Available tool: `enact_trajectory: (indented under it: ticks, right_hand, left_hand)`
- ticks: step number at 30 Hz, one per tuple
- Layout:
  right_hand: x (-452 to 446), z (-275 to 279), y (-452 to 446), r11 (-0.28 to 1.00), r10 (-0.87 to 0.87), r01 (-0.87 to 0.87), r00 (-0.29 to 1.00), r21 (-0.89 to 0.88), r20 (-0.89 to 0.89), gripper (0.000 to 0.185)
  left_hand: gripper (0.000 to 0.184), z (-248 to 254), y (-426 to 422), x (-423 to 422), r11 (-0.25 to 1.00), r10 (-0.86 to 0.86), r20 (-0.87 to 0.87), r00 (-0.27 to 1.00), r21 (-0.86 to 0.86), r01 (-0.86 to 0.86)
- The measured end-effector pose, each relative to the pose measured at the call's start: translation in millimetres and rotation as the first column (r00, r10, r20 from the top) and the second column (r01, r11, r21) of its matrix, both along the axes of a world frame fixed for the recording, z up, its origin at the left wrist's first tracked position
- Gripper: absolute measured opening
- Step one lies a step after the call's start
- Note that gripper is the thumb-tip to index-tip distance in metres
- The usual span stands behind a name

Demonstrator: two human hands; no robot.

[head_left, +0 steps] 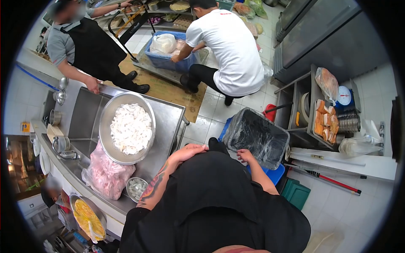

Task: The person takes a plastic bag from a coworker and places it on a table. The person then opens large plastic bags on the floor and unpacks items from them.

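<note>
My left hand (192,152) lies open with its fingers stretched out against the front of my dark clothing, holding nothing. Loosely bent, my right hand (244,156) hangs at my other side, and I see nothing in its fingers. Just beyond it stands a bin lined with a black plastic bag (257,137). To my left, a large metal bowl (150,147) of white, sliced-looking food (131,128) sits on the steel sink counter (166,114). Beside that bowl are a clear bag of pale pink meat (109,173) and a small metal bowl with translucent pieces (137,188).
A person in a white shirt (232,46) crouches at a blue crate (158,59) on a trolley. Another, in a dark apron (95,50), stands by the sink. At right are a steel shelf unit (301,105), a scale (344,96) and a red-handled pole (333,182).
</note>
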State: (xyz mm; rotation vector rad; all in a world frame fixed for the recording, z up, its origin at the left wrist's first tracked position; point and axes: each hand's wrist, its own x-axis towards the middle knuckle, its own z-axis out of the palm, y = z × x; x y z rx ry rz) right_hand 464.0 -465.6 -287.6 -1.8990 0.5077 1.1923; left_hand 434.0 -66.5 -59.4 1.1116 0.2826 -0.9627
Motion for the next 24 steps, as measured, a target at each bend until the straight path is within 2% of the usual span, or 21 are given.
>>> enact_trajectory:
  ticks: [4,8,9,13,24]
  right_hand:
    - [0,2,-3,1.000,0.009,-0.008,1.000,-0.024,0.006,0.036]
    - [1,-7,-11,0.999,0.000,0.000,1.000,-0.042,0.006,0.046]
    - [2,-10,-15,0.999,0.014,-0.014,1.000,-0.033,0.003,0.054]
    - [2,-12,-19,0.998,-0.035,0.036,0.999,-0.049,0.021,0.058]
    - [-22,-26,-36,0.992,-0.059,0.061,0.998,-0.108,0.028,0.061]
  left_hand:
    - [0.050,-1,-1,3,1.000,-0.011,0.001,1.000,0.002,0.011]
    - [0.050,5,-2,8,0.999,-0.030,-0.019,0.999,-0.010,0.030]
    - [0.050,4,-1,8,1.000,-0.026,-0.012,1.000,-0.018,0.026]
    - [0.054,8,-7,9,1.000,-0.012,0.001,1.000,-0.023,0.012]
    - [0.055,6,-12,16,0.997,-0.077,0.030,0.997,0.000,0.077]
